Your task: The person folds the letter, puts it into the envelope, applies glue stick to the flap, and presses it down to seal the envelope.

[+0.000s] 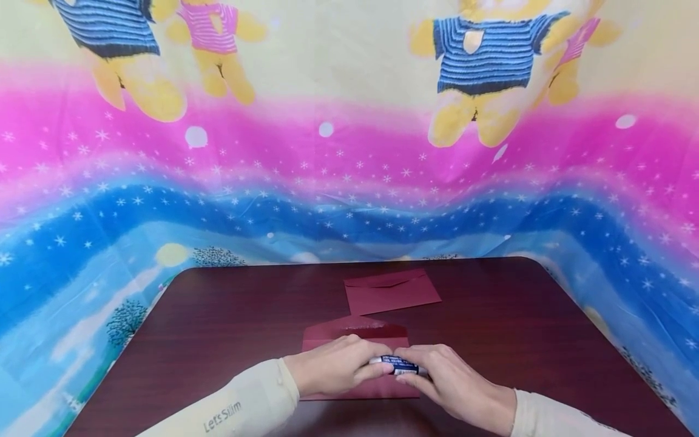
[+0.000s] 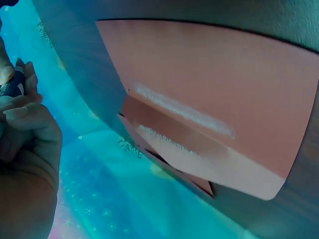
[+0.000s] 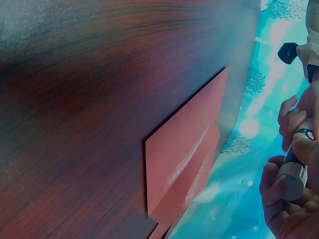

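Both hands hold a glue stick with a dark blue label (image 1: 403, 365) between them, above an opened dark red envelope (image 1: 377, 388). My left hand (image 1: 341, 364) pinches its left end with thumb and fingers. At the other end, my right hand (image 1: 455, 382) grips the pale part, and the ribbed grey-white end (image 3: 293, 180) shows in the right wrist view. The envelope's flap (image 1: 355, 329) lies unfolded toward the far side. White glue streaks (image 2: 184, 112) run along the envelope body and along the flap in the left wrist view.
A second dark red envelope (image 1: 395, 295), its flap folded down, lies farther back on the dark brown table (image 1: 235, 315). Behind and beside the table hangs a printed cloth (image 1: 327, 152) with bears and snowflakes.
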Available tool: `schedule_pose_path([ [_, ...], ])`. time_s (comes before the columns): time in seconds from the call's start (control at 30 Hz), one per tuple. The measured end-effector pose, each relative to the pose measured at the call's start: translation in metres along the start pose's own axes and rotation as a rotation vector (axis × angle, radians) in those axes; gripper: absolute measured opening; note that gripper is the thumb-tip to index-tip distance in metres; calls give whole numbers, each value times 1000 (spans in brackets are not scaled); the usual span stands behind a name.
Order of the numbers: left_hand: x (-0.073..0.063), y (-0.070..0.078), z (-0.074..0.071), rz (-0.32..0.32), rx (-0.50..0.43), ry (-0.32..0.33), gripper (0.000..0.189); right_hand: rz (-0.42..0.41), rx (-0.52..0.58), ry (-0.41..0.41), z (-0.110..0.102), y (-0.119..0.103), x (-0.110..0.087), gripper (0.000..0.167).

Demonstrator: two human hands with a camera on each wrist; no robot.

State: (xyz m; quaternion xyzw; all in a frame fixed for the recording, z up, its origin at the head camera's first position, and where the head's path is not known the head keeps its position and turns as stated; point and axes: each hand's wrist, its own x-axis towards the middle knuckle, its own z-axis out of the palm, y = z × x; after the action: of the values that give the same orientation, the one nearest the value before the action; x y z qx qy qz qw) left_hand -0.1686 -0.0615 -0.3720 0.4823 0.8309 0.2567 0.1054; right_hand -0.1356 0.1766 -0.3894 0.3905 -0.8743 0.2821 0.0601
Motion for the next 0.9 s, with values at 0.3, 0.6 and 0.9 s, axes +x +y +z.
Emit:
schedule_pose_path([
  [0.3,-6,-1,12,27,234,118,23,50,240,-131,-15,3,2,19],
  [0.6,-9,-2,16,99,329,112,18,58,396,-245,-18,5,4,18],
  [0.9,-13,-5,6,-90,-140,74,34,59,216,-98,-15,3,2,20],
])
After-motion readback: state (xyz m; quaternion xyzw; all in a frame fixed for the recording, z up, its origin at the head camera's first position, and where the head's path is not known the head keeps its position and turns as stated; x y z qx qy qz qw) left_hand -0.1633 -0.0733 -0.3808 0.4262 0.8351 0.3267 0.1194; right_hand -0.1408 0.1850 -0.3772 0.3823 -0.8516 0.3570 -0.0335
